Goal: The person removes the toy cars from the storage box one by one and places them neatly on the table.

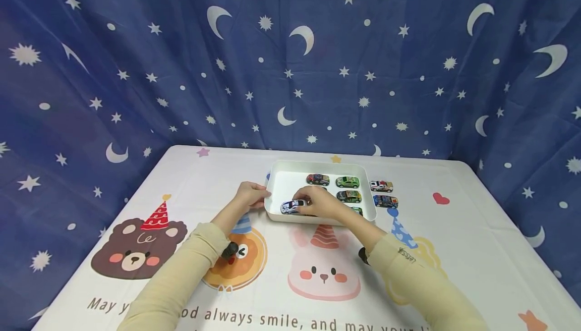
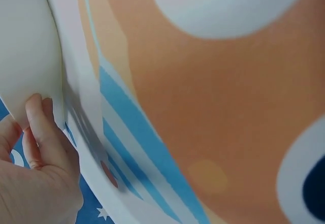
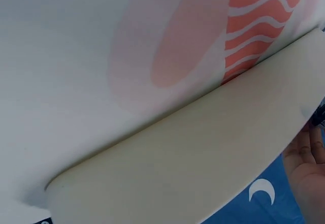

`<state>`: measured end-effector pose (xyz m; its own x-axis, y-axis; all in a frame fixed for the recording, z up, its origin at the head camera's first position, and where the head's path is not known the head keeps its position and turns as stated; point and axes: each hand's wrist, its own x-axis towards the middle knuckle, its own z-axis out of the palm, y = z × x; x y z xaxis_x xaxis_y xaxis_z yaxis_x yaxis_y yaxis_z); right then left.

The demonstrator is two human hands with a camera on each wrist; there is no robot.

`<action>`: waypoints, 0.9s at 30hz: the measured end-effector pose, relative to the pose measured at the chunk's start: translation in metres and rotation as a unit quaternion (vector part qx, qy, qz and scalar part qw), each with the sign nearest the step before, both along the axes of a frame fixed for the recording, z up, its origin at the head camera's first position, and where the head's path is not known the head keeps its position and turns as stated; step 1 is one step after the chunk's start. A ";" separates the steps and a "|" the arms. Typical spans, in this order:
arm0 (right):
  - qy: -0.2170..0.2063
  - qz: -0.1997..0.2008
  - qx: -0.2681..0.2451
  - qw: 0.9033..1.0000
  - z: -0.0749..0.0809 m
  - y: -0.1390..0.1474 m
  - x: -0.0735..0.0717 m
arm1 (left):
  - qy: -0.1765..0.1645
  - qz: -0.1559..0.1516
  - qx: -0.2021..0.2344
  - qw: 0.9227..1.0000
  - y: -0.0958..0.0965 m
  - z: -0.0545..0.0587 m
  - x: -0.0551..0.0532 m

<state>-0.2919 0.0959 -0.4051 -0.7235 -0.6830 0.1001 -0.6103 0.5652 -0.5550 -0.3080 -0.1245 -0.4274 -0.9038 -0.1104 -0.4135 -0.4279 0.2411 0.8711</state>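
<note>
A white rectangular tray [image 1: 324, 219] stands on the table with several toy cars in it. My left hand [image 1: 250, 196] pinches the rim at the tray's left side; in the left wrist view, the thumb and fingers of that hand [image 2: 43, 158] close on the wall. Inside the tray, near its front left corner, my right hand [image 1: 320, 202] holds a white and blue toy car [image 1: 290, 206]. A red and black car [image 1: 317, 179] and a green car [image 1: 347, 182] lie farther back. The right hand partly covers some cars. In the right wrist view the tray's front wall [image 3: 193, 137] hides most of its grip.
Outside the tray's right wall, a white toy car [image 1: 381, 186] and a blue one [image 1: 386, 201] rest on the tablecloth [image 1: 181, 295], which is printed with cartoon animals. A blue star-and-moon curtain [image 1: 272, 58] hangs behind the table.
</note>
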 end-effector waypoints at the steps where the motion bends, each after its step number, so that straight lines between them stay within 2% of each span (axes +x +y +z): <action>1: 0.002 0.000 -0.002 1.000 0.001 0.002 0.001 | 0.000 0.000 0.001 1.000 0.000 0.000 0.000; 7: 0.030 -0.007 -0.012 0.999 0.004 0.012 0.008 | 0.007 0.000 0.002 1.000 0.002 0.000 0.001; 17: 0.031 -0.036 -0.029 0.998 0.009 0.034 0.016 | 0.002 -0.004 0.001 1.000 -0.001 0.001 0.004; 22: 0.048 -0.045 -0.032 0.997 0.013 0.051 0.021 | -0.005 -0.004 -0.009 1.000 0.001 0.001 0.002; 27: 0.052 -0.052 -0.044 0.996 0.011 0.071 0.023 | -0.005 -0.004 -0.008 1.000 0.001 0.000 0.002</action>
<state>-0.2687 0.1667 -0.3942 -0.7719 -0.5907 0.2349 -0.6085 0.5797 -0.5420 -0.3064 -0.1239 -0.4277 -0.9006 -0.1104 -0.4203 -0.4344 0.2585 0.8628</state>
